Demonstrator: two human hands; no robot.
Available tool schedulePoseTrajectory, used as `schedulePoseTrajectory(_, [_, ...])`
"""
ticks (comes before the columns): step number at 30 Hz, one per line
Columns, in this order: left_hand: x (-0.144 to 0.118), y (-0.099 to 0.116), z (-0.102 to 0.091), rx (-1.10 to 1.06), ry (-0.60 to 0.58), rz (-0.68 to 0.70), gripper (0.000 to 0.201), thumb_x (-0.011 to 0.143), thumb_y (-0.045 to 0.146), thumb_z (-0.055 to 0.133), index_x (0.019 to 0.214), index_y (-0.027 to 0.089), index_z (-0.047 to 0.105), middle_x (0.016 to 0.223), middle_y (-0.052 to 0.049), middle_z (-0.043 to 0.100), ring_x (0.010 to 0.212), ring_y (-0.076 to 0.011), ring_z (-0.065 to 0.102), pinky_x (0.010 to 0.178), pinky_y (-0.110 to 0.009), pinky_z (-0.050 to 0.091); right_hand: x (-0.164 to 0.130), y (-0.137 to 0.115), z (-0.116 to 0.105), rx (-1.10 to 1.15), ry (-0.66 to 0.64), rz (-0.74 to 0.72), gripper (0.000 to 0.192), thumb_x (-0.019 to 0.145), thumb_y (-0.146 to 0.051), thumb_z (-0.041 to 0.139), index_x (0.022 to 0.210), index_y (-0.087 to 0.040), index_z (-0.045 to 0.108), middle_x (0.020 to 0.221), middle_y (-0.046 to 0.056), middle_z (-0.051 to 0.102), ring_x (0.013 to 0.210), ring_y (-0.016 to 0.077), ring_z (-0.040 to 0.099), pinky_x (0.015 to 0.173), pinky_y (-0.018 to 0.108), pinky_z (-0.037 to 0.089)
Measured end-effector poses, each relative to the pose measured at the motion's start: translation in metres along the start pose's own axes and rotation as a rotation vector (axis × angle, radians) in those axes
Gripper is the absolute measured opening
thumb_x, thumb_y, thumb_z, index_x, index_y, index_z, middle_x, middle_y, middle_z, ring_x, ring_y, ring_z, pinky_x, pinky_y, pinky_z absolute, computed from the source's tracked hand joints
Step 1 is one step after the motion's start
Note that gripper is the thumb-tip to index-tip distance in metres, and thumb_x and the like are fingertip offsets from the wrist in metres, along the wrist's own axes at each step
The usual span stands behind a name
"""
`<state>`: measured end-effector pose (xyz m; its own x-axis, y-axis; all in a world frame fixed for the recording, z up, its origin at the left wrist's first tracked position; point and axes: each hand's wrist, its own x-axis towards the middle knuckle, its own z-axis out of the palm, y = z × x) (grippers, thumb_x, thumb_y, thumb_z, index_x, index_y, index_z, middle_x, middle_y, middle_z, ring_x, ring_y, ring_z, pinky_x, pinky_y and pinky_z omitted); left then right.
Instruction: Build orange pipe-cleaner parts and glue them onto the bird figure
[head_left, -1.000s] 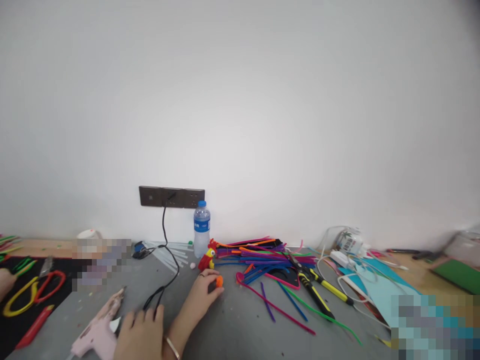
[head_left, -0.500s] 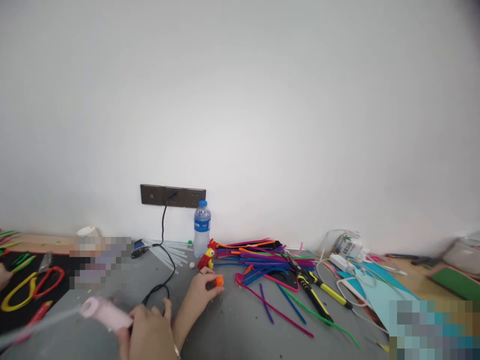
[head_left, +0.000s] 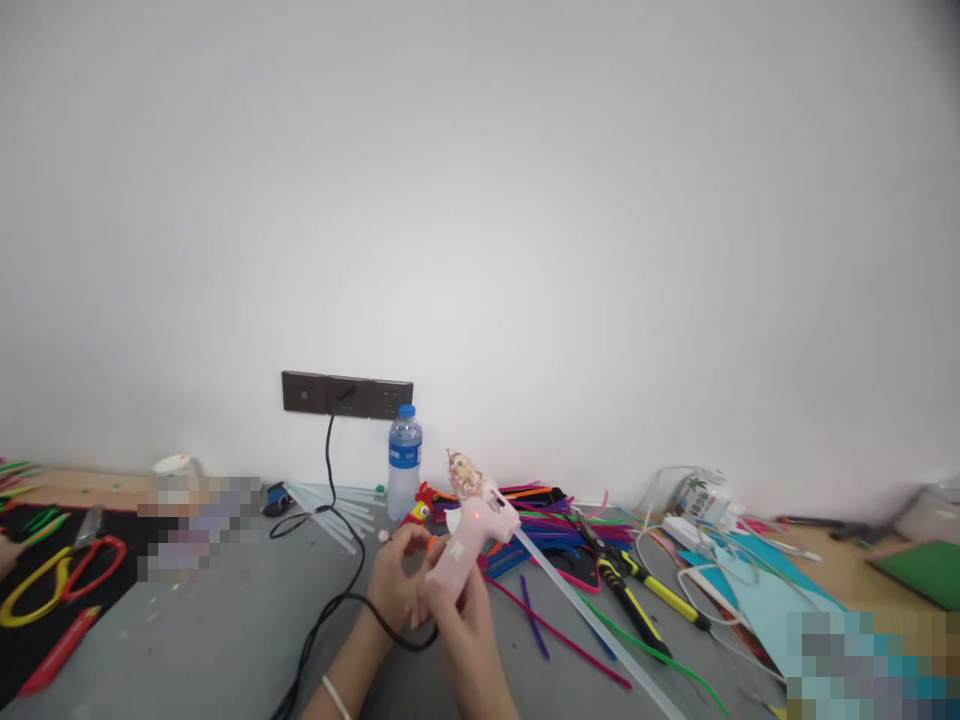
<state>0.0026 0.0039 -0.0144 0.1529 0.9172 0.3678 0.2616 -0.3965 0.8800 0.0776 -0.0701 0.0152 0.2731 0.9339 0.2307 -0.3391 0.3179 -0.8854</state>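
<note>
My right hand (head_left: 469,625) grips the handle of a pink hot glue gun (head_left: 474,525) and holds it up above the grey tabletop (head_left: 225,630). A clear glue stick (head_left: 592,625) juts from its rear, slanting down to the right. Its black cord (head_left: 337,600) loops past my wrist and runs up to the wall socket strip (head_left: 346,395). My left hand (head_left: 394,590), with a bracelet on the wrist, is just left of the gun and pinches a small orange piece (head_left: 431,543), which is mostly hidden.
A water bottle (head_left: 405,460) and a red-yellow chicken figure (head_left: 416,510) stand by the wall. Coloured pipe cleaners (head_left: 547,510), yellow-black cutters (head_left: 634,595), white cables (head_left: 697,545) and teal paper (head_left: 750,590) lie right. Red and yellow scissors (head_left: 67,570) lie left.
My right hand picked the glue gun up from the left of the table and swung it across to the right, in front of the pipe cleaners. My left hand stayed on the orange piece.
</note>
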Motion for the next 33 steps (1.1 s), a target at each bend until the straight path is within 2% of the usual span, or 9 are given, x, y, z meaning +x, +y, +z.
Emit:
schedulePoseTrajectory(3, [0.003,-0.006,0.000,0.026,0.065,0.093,0.008,0.069,0.026,0.063,0.076,0.021,0.061,0.073,-0.002,0.068,0.070,-0.0215,0.062,0.068,-0.034,0.051,0.011,-0.016,-0.018,0.020,-0.114,-0.030,0.028,0.080,-0.047,0.060,0.081,-0.020,0.055,0.065,0.001,0.060,0.058,0.0168,0.057,0.058,0.029,0.049])
schedulePoseTrajectory(6, [0.007,-0.013,-0.004,0.018,0.092,0.107,0.010,0.070,0.026,0.063,0.078,0.021,0.061,0.075,-0.002,0.067,0.070,-0.0211,0.063,0.066,-0.033,0.052,0.021,-0.025,-0.033,0.029,-0.173,0.008,0.032,0.083,-0.050,0.056,0.092,-0.020,0.059,0.076,0.005,0.065,0.068,0.0211,0.062,0.063,0.033,0.050])
schedulePoseTrajectory(8, [0.009,-0.016,-0.007,0.024,0.132,0.110,0.011,0.072,0.028,0.063,0.081,0.021,0.062,0.080,-0.003,0.067,0.074,-0.0213,0.064,0.065,-0.032,0.052,0.028,-0.023,-0.044,-0.009,-0.174,0.004,0.034,0.083,-0.049,0.058,0.101,-0.020,0.060,0.085,0.008,0.067,0.075,0.0229,0.063,0.070,0.036,0.051])
schedulePoseTrajectory(10, [0.011,-0.018,-0.010,0.039,0.190,0.109,0.013,0.073,0.028,0.062,0.084,0.021,0.064,0.084,-0.004,0.067,0.080,-0.0222,0.064,0.066,-0.031,0.052,0.032,-0.016,-0.055,-0.051,-0.200,-0.022,0.032,0.081,-0.045,0.063,0.101,-0.020,0.063,0.090,0.008,0.066,0.080,0.0229,0.062,0.078,0.037,0.049])
schedulePoseTrajectory(13, [0.013,-0.020,-0.011,0.029,0.204,0.099,0.015,0.074,0.028,0.061,0.087,0.021,0.066,0.088,-0.005,0.068,0.085,-0.0231,0.064,0.067,-0.031,0.052,0.034,-0.001,-0.067,-0.006,-0.216,0.004,0.029,0.076,-0.044,0.068,0.091,-0.020,0.064,0.076,0.002,0.061,0.067,0.0178,0.056,0.071,0.033,0.048])
schedulePoseTrajectory(16, [0.015,-0.024,-0.010,-0.002,0.165,0.081,0.017,0.076,0.029,0.062,0.090,0.020,0.067,0.090,-0.006,0.069,0.085,-0.0232,0.066,0.067,-0.030,0.052,0.030,0.004,-0.069,0.092,-0.174,0.068,0.034,0.076,-0.042,0.069,0.100,-0.019,0.062,0.064,-0.004,0.050,0.054,0.0128,0.046,0.061,0.029,0.043])
schedulePoseTrajectory(21, [0.016,-0.032,-0.008,-0.047,0.154,0.080,0.017,0.078,0.028,0.062,0.092,0.019,0.068,0.092,-0.007,0.071,0.087,-0.0239,0.066,0.070,-0.031,0.053,0.028,-0.003,-0.068,0.175,-0.140,0.090,0.047,0.076,-0.045,0.068,0.114,-0.020,0.056,0.066,-0.004,0.049,0.056,0.0132,0.046,0.060,0.029,0.038])
schedulePoseTrajectory(28, [0.015,-0.032,-0.008,-0.061,0.135,0.159,0.017,0.077,0.022,0.062,0.092,0.019,0.069,0.096,-0.009,0.072,0.092,-0.0247,0.066,0.075,-0.034,0.053,0.033,-0.005,-0.072,0.253,-0.156,0.126,0.049,0.077,-0.047,0.068,0.114,-0.018,0.055,0.061,-0.004,0.049,0.054,0.0144,0.047,0.056,0.029,0.035])
schedulePoseTrajectory(33, [0.015,-0.031,-0.006,-0.049,0.168,0.167,0.012,0.071,0.020,0.064,0.083,0.019,0.066,0.087,-0.006,0.072,0.080,-0.0225,0.066,0.067,-0.031,0.051,0.033,-0.004,-0.074,0.282,-0.147,0.148,0.045,0.078,-0.044,0.067,0.111,-0.017,0.055,0.059,-0.004,0.051,0.052,0.0144,0.048,0.055,0.028,0.033])
